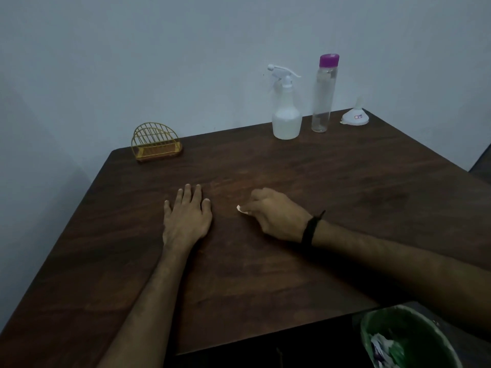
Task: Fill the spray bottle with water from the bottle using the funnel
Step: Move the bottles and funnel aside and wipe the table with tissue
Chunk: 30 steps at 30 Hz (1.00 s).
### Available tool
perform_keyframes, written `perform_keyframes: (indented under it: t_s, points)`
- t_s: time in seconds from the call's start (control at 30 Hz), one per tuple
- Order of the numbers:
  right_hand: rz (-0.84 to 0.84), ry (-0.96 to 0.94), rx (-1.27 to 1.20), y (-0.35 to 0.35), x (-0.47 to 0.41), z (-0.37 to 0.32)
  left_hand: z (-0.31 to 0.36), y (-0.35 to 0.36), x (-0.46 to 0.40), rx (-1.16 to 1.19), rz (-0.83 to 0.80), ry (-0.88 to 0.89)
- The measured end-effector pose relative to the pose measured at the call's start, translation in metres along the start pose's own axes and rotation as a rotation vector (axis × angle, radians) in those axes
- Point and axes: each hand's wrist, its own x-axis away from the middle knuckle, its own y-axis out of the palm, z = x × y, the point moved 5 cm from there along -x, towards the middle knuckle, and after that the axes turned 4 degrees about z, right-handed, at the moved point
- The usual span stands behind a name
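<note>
Hands: our left hand (187,217) lies flat, steadying; our right hand (276,215) pinches a small white scrap (241,209).
Task things: white plastic spray bottle (286,112), clear purple-capped water bottle (324,94) and white funnel (356,115) wait untouched at the dark wooden counter's (265,261) far edge.

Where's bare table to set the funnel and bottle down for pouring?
Widest bare patch: table centre, between the spray bottle row and both hands. Also bare right of the right hand. Crowded along the far edge: spray bottle, water bottle, funnel; napkin holder fills the far-left corner.
</note>
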Motion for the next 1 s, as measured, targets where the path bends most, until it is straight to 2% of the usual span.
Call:
perform_keyframes:
  t_s: [0.07,0.2,0.3,0.4,0.53,0.63,0.73,0.87,0.93,1.0]
  points:
    - [-0.007,0.073,0.008,-0.01,-0.01,0.024,0.0,0.0,0.001,0.002,-0.005,0.004]
    - [0.056,0.385,0.117,-0.031,-0.041,0.106,0.001,-0.001,0.0,0.0,-0.013,-0.006]
    - [0.097,0.479,0.156,-0.024,-0.06,0.115,0.002,0.0,0.0,0.002,-0.006,-0.004]
    - [0.078,0.372,0.081,-0.002,-0.077,0.064,0.001,0.0,0.0,-0.001,-0.001,-0.001]
    - [0.004,0.035,-0.022,0.024,-0.067,-0.023,0.0,-0.001,0.0,0.001,0.018,0.027]
    - [-0.031,-0.036,-0.051,0.014,-0.046,-0.016,-0.001,-0.001,-0.001,0.012,0.012,0.025]
    - [0.004,0.149,0.029,-0.013,-0.038,0.051,0.0,0.001,-0.002,0.009,0.009,0.011]
    - [0.108,0.505,0.181,-0.052,-0.032,0.153,0.002,0.0,-0.001,0.009,0.016,0.006]
    - [0.138,0.58,0.185,-0.053,-0.032,0.162,0.001,0.0,-0.002,0.01,0.012,0.002]
    - [0.114,0.539,0.14,-0.042,-0.035,0.136,0.001,0.001,-0.003,0.011,0.006,0.002]
